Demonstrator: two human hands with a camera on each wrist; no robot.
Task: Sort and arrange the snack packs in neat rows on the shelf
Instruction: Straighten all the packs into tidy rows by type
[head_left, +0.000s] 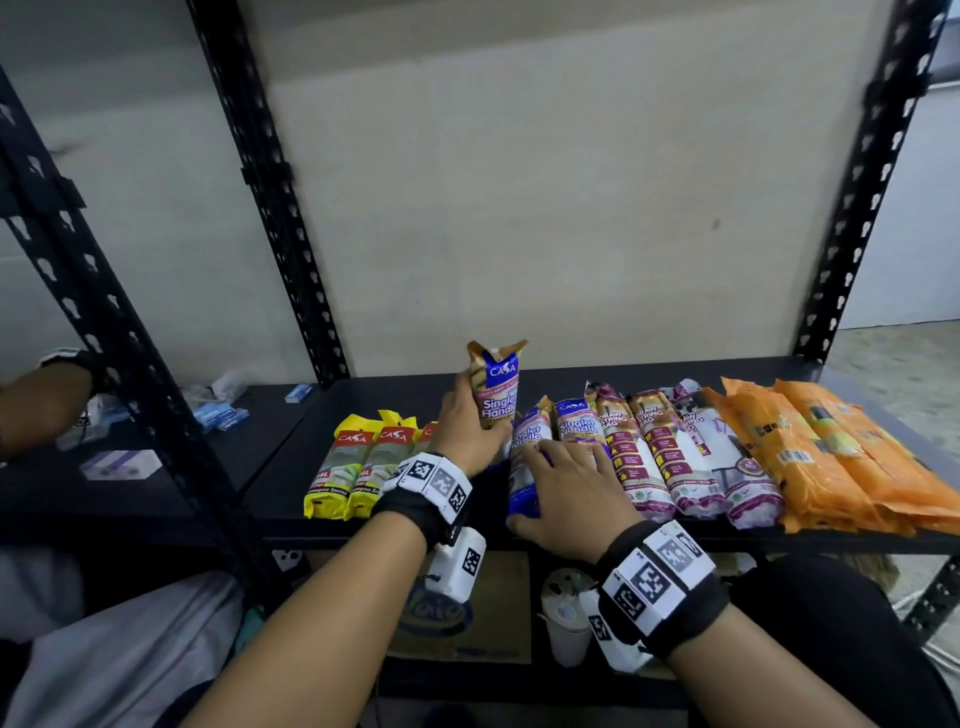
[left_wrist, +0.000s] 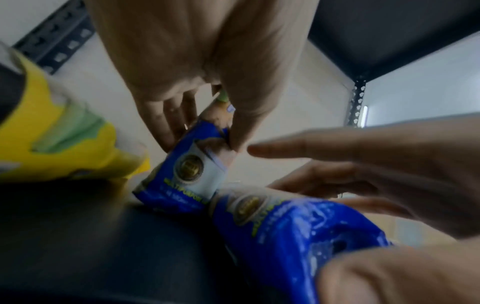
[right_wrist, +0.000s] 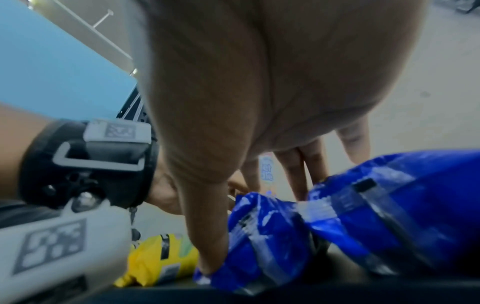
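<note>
On the black shelf (head_left: 395, 400) lies a row of packs: yellow ones (head_left: 340, 467) at the left, blue ones (head_left: 527, 457), purple-white ones (head_left: 675, 457), and orange ones (head_left: 810, 452) at the right. My left hand (head_left: 470, 431) grips a blue "Single Handle" pack (head_left: 496, 395) and holds it upright between the yellow and blue groups. The left wrist view shows its thumb and fingers (left_wrist: 168, 127) pinching that pack (left_wrist: 197, 164). My right hand (head_left: 569, 483) lies flat with spread fingers on the lying blue packs (right_wrist: 389, 205), thumb (right_wrist: 207, 236) against the end of one (right_wrist: 259, 236).
Black perforated uprights (head_left: 291, 208) frame the bay, with a cardboard back panel behind. On the adjoining shelf to the left are small blue boxes (head_left: 221, 415) and another person's arm (head_left: 36, 405). Below the shelf edge stand a cup (head_left: 563, 618) and a cardboard box (head_left: 457, 623).
</note>
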